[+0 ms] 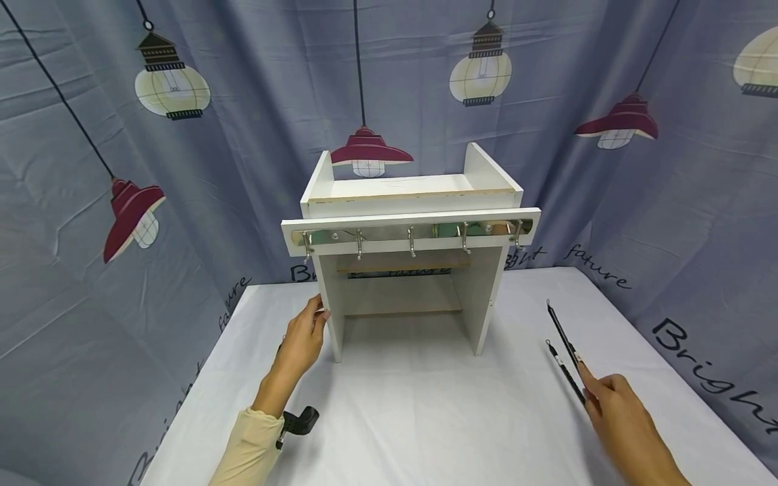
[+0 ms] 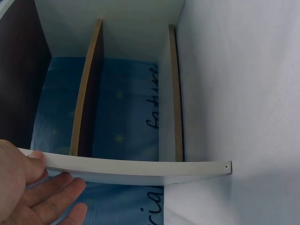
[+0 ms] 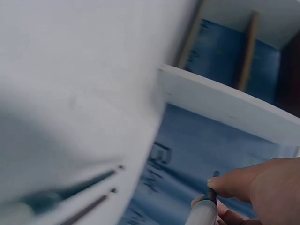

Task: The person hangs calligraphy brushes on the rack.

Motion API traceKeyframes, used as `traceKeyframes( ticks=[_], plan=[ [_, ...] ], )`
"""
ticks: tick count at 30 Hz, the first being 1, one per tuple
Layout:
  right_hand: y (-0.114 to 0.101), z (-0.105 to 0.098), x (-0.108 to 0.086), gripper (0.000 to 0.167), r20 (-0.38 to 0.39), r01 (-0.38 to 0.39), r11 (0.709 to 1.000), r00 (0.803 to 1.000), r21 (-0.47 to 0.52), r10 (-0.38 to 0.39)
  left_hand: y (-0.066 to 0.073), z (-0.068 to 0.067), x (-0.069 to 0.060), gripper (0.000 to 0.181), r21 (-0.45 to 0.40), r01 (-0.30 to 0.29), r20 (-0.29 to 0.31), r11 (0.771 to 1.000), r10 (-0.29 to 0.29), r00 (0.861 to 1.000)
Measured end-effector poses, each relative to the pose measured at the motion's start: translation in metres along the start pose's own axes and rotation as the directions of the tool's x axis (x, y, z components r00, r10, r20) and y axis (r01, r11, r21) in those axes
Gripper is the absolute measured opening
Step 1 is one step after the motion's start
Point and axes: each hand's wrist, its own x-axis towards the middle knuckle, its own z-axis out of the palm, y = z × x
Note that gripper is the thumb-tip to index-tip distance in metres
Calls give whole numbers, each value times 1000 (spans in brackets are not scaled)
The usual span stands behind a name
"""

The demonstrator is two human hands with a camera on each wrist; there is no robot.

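Note:
A white shelf unit [image 1: 407, 204] stands on the table, with a metal hook rail [image 1: 389, 233] across its front. My left hand [image 1: 302, 337] touches the edge of the left side panel [image 1: 331, 310]; in the left wrist view its thumb lies over that panel [image 2: 126, 166] and its fingers spread beneath. Right of the shelf, my right hand [image 1: 623, 418] is at the near ends of two slim black brushes [image 1: 562, 331] with end loops. In the right wrist view my thumb and finger pinch a brush [image 3: 202, 213], dark where gripped and pale below.
The white cloth-covered table [image 1: 419, 412] runs under everything. A blue-grey curtain [image 1: 243, 169] with printed lamps and lettering hangs behind and along both sides. Several hooks [image 1: 411, 241] project from the rail. Inside the unit, wooden-edged shelves [image 2: 86, 89] cross between the panels.

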Motion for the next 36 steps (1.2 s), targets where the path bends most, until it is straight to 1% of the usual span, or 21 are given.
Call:
traceKeyframes(
  ticks=[3,5,7,9,11,14,17,20,21,24,26,27,28,30,31,32,33,35,36],
  plan=[
    [-11,-18,2,55,-47,-10,1000,999,0,10,0,0,0,43,-1,-1,1,1000,1,1000],
    [-18,-27,3,58,-109,21,1000,994,10,-20,0,0,1,43,-3,-1,-1,1000,1,1000],
    [-25,-35,3,62,-173,57,998,983,23,-53,0,0,1,43,-5,-4,-3,1000,4,1000],
    [-32,-41,2,66,-210,78,996,975,33,-69,0,0,1,43,-4,-7,-6,1000,7,1000],
    [-39,-46,1,68,-232,84,996,970,41,-72,-1,0,0,43,-1,-12,-10,1000,12,1000],
    [-51,-52,-2,72,-241,64,997,969,44,-51,-1,0,0,43,4,-14,-11,1000,14,1000],
    [-61,-58,-6,76,-280,70,996,958,50,-53,-1,0,0,43,3,-16,-12,1000,16,1000],
    [-68,-63,-8,79,-344,124,990,934,64,-95,0,1,0,42,1,-16,-14,1000,16,1000],
    [-70,-63,-8,80,-369,152,986,922,66,-117,0,1,0,42,3,-16,-16,1000,16,1000],
    [-75,-64,-9,85,-410,215,974,897,70,-168,1,1,0,42,6,-15,-17,1000,15,1000],
    [-77,-63,-10,86,-427,247,966,883,72,-194,1,1,0,42,7,-16,-17,1000,16,1000],
    [-78,-62,-10,85,-431,260,963,878,70,-206,1,1,0,43,5,-17,-16,1000,17,1000],
    [-78,-61,-11,81,-433,269,961,875,69,-214,1,1,0,43,4,-18,-16,1000,18,1000],
    [-79,-60,-12,51,-439,288,955,869,71,-229,1,1,0,43,2,-20,-16,1000,20,1000],
    [-79,-59,-12,40,-440,293,953,867,71,-234,1,1,0,43,3,-21,-17,1000,21,1000],
    [-79,-59,-13,38,-440,300,951,865,73,-239,1,1,0,42,2,-21,-17,1000,21,1000],
    [-80,-59,-13,46,-440,303,950,865,76,-241,1,1,0,42,2,-21,-17,1000,21,1000],
    [-80,-58,-14,69,-441,316,945,863,87,-247,1,1,0,42,8,-26,-21,1000,26,999],
    [-81,-58,-14,70,-440,320,943,863,92,-250,1,1,0,42,9,-24,-22,1000,24,999]
  ],
)
